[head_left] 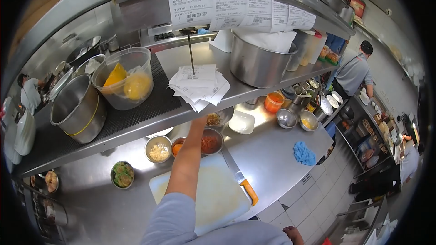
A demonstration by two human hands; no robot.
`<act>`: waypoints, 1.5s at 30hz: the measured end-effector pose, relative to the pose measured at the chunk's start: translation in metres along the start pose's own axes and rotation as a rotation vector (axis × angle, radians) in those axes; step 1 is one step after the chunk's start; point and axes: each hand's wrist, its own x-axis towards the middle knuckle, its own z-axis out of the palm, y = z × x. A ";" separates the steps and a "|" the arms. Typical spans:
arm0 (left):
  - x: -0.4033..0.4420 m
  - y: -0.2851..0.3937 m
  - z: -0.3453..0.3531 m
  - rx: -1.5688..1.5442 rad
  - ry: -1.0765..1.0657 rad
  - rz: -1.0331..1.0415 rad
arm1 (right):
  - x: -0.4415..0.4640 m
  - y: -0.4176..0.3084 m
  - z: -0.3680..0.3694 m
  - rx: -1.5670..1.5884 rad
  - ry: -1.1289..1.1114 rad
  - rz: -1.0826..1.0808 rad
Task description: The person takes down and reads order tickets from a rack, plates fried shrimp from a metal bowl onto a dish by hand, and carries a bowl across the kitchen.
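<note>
My left forearm (188,159) stretches across the white cutting board (209,188) and passes under the shelf edge. The shelf hides the left hand and its fingers. Close to that wrist are a metal bowl of chopped food (213,119), a bowl of red food (209,144) and a bowl of pale chopped pieces (159,151). An orange-handled knife (248,190) lies along the board's right side. Low at the bottom edge, away from the counter, my right hand (294,235) shows only in part, and its fingers are not clear.
Over the counter runs a metal shelf (122,139) with a spike of paper slips (200,84), a large pot (259,59) and a plastic tub (121,79). A blue cloth (304,153) lies at the right. Co-workers, including one person in a cap (354,72), stand farther off.
</note>
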 end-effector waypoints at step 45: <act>-0.107 0.209 -0.116 -1.199 -0.202 -0.828 | 0.056 -0.148 -0.080 0.490 0.322 -0.507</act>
